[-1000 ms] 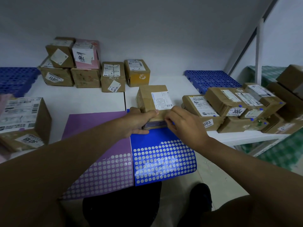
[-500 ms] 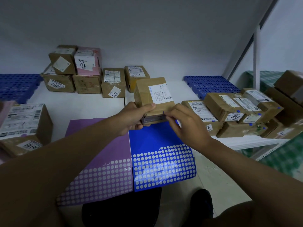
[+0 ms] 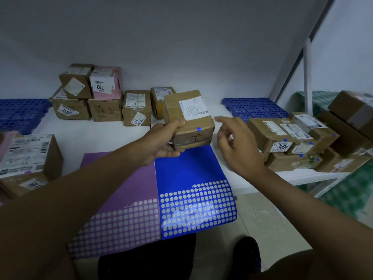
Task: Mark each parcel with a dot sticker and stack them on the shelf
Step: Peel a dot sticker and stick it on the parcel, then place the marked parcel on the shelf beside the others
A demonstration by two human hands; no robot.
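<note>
Parcel now blue-dotted, higher in left hand; right hand off.

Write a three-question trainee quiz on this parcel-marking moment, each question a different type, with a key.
1. True or false: the held parcel already carries a blue dot sticker.
2. Which hand holds the parcel? A) left hand B) right hand C) both
3. Fill in: the blue sticker sheet lies to the ____ of the purple sticker sheet, seen from the person.

Key: 1 true; 2 A, the right hand is open and apart from the parcel; 3 right.
</note>
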